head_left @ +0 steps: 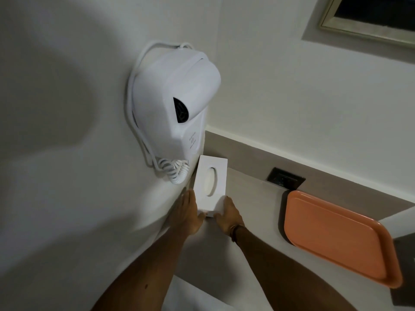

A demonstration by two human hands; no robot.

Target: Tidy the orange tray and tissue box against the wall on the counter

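Observation:
A white tissue box [210,182] with an oval slot lies on the grey counter [251,209], its long left side close to the left wall and its far end near the back ledge. My left hand [187,213] presses flat on the box's near left side. My right hand [229,213] holds the near right corner, so the box is gripped between both hands. An empty orange tray [334,234] lies flat on the counter to the right, apart from the box and close to the back wall.
A white wall-mounted hair dryer [177,104] with a coiled cord [175,171] hangs on the left wall just above the box. A dark socket plate [285,178] sits in the back ledge behind the tray. A framed mirror edge [368,23] is at upper right.

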